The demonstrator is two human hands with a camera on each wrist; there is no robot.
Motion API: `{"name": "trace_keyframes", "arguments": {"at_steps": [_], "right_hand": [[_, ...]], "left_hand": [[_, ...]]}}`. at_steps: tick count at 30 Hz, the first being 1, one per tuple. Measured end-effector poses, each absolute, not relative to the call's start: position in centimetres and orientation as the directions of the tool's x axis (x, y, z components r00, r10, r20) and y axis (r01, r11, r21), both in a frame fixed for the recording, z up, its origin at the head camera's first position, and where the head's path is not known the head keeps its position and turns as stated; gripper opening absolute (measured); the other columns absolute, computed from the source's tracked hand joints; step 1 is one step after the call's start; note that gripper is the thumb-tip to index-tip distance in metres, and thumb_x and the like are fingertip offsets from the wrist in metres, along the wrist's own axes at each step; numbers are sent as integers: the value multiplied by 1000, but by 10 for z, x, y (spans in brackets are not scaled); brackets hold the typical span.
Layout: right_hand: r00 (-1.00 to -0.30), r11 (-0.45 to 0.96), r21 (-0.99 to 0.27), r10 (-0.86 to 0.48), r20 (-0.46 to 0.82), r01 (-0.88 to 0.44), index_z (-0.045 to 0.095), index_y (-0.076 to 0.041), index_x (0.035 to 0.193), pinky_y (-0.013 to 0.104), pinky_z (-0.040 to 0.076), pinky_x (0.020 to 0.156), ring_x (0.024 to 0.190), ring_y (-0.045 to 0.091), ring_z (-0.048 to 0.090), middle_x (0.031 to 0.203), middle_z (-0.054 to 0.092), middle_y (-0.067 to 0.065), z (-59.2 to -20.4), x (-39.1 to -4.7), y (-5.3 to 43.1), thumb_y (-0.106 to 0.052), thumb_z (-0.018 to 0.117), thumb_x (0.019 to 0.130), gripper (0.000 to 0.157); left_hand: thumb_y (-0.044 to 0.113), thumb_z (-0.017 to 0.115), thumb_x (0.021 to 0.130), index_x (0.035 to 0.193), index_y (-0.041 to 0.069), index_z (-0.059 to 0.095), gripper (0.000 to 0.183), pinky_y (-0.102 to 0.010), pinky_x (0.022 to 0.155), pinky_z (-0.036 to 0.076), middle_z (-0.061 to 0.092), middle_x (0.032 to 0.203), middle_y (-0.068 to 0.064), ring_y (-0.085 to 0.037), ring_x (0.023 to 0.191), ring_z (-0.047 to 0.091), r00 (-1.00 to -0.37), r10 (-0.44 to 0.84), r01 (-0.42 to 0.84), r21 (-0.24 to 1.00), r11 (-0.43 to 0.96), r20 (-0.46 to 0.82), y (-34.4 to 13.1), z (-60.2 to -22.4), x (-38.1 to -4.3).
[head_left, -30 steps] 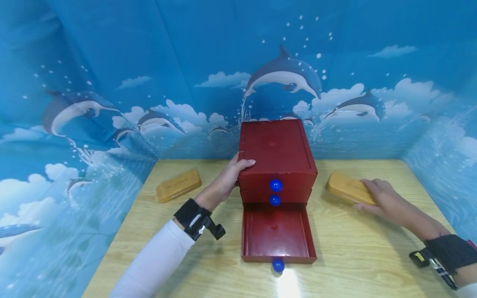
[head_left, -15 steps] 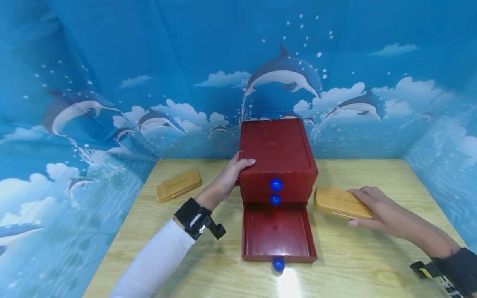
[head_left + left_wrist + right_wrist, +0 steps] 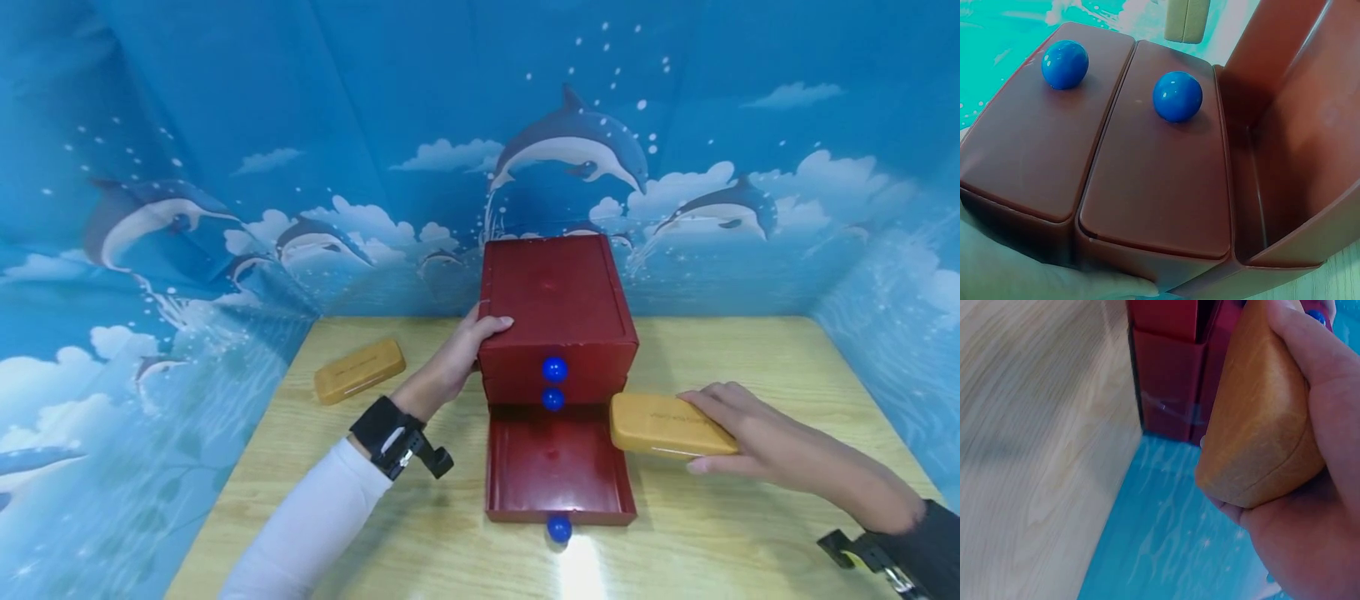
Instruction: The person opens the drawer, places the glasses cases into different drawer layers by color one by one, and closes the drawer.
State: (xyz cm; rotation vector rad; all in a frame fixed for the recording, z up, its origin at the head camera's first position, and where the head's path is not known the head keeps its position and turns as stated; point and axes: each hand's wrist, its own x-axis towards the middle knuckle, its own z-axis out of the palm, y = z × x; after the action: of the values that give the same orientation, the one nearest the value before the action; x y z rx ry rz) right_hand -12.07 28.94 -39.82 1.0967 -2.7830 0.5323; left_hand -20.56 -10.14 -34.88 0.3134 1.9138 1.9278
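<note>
A dark red drawer box (image 3: 555, 287) with blue ball knobs stands in the middle of the table, its bottom drawer (image 3: 558, 479) pulled out and bare inside. My left hand (image 3: 453, 358) grips the box's left side, thumb over the top edge; its other fingers are mostly hidden. On the right, my right hand (image 3: 750, 433) holds a tan glasses case (image 3: 660, 425) by its right end. The case's free end overlaps the drawer's right edge in the head view. The right wrist view shows the case (image 3: 1260, 419) between thumb and fingers.
A second tan glasses case (image 3: 360, 372) lies on the wooden table (image 3: 315, 467), left of the box. Two upper drawers are closed, with blue knobs (image 3: 1177, 97) facing me. Behind the table hangs a blue dolphin-print cloth (image 3: 420, 83).
My right hand has carried the glasses case leftward and nearer me, from beside the box to the open drawer's right edge. My left hand stays on the box.
</note>
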Motion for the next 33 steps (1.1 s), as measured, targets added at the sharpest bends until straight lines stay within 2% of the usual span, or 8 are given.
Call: {"name": "trace_keyframes", "arguments": {"at_steps": [5,9,12,17,22,28,33], "right_hand": [[-712,646,-309,-672,202,-698,49,-4,132,24,41,65,88,8,40,111,49,-3,-395,-118,270,-53,72,77,77],[-699,630,-323,-692,180,-706,48,-9,134,22,42,66,87,5,40,112,46,-8,-395,-116,252,-54,69,79,73],[-665,609,-286,-724,181,-740,48,-9,134,23,42,68,89,6,39,112,46,-8,-396,-117,235,-55,67,81,72],[-605,579,-178,-776,180,-796,48,-6,132,32,45,75,94,11,42,111,49,-3,-396,-121,206,-58,63,83,72],[-580,559,-176,-808,102,-810,45,-6,133,30,41,75,91,11,40,108,47,-4,-397,-126,182,-55,62,86,70],[-549,541,-150,-836,14,-828,39,2,139,39,44,85,101,17,41,121,49,7,-405,-127,167,-51,52,94,71],[-537,532,-95,-843,30,-841,37,3,139,42,44,89,104,22,43,123,49,11,-415,-130,159,-47,51,96,67]], "left_hand": [[34,43,100,146,22,19,54,-44,90,44,49,131,-12,-27,110,55,-885,446,-134,990,37,-137,-100,-340,-201],[37,45,99,146,26,19,56,-46,91,43,48,132,-10,-27,111,54,-889,435,-147,989,27,-144,-100,-353,-210],[39,48,97,145,27,22,55,-45,89,44,50,130,-11,-27,110,55,-898,418,-141,990,19,-136,-100,-356,-211],[42,51,95,142,28,27,54,-45,88,45,53,127,-10,-27,109,56,-908,401,-124,992,19,-121,-101,-356,-210],[42,51,95,141,30,29,52,-46,89,45,54,126,-9,-26,108,57,-912,396,-117,993,7,-110,-101,-356,-208],[44,51,95,142,30,29,54,-49,90,43,55,126,-7,-26,109,56,-908,408,-100,995,7,-94,-101,-357,-207],[45,51,94,142,31,28,55,-50,91,41,55,126,-6,-25,111,55,-910,403,-97,995,21,-97,-100,-357,-207]]}}
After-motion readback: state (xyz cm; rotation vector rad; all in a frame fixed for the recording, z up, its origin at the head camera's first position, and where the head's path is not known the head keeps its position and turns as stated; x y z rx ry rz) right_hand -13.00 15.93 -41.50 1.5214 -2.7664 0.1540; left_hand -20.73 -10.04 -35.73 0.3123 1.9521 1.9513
